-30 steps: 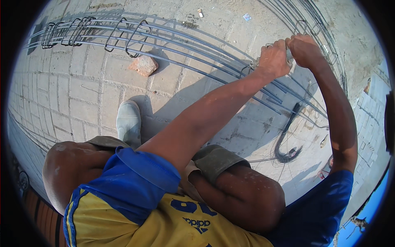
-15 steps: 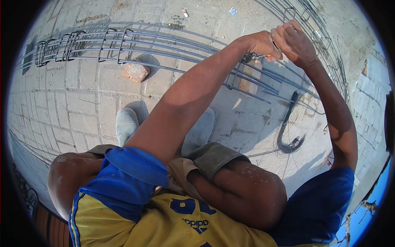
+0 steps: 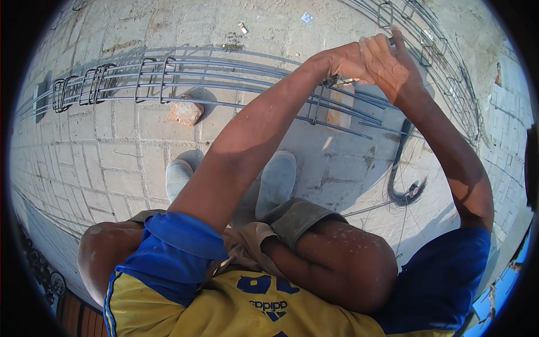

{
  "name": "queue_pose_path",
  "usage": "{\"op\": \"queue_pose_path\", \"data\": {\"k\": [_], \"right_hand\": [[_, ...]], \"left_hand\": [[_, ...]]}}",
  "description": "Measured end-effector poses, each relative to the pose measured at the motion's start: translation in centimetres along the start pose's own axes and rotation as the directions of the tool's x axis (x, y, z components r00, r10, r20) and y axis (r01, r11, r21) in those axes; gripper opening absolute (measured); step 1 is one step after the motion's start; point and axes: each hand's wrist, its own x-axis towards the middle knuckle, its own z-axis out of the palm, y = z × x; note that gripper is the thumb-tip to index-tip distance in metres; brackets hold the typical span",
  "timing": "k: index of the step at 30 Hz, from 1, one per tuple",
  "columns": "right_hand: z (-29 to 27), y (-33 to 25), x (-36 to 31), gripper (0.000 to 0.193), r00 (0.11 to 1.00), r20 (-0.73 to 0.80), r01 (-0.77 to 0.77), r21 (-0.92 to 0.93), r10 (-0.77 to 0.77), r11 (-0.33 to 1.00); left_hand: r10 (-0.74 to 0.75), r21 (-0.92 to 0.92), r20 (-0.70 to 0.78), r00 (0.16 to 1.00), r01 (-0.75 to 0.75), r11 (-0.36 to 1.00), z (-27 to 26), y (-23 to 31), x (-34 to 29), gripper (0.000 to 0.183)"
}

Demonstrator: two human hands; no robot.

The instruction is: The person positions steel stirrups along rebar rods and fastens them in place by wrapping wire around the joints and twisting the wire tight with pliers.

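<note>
The left hand [image 3: 345, 60] and the right hand [image 3: 390, 70] are meeting, fingers curled narrow, apparently around a metal tool [image 3: 337, 80]; how each is gripping it I cannot tell. The tool's head is showing just below the left hand, near a bent stirrup [image 3: 316, 105] on the steel bars [image 3: 224, 86]. Those bars are passing below the hands and running far off to their left, where more stirrups are circling them. Their cut ends are jutting out below the hands, above a wooden block [image 3: 341, 115]. A second bar cage [image 3: 441, 62] is lying close beyond the right hand and to its right, bounding that side. Bare paving [image 3: 331, 163] is stretching between the bar ends and the knees, with a dark wire bundle [image 3: 394, 174] lying below the right hand.
</note>
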Motion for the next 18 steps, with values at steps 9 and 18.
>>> {"op": "queue_pose_path", "data": {"k": [9, 18], "right_hand": [[3.3, 5.1, 3.4, 0.034, 0.136, 0.874, -0.78, 0.385, -0.467, 0.493], [1.3, 2.0, -4.1, 0.056, 0.634, 0.717, -0.73, 0.433, -0.289, -0.528]], "left_hand": [[0.238, 0.599, -0.36, 0.902, 0.028, 0.8, 3.6, -0.9, -3.2, 0.103], [-0.161, -0.238, -0.797, 0.582, -0.059, 0.969, 1.0, -3.2, -9.6, 0.086]]}}
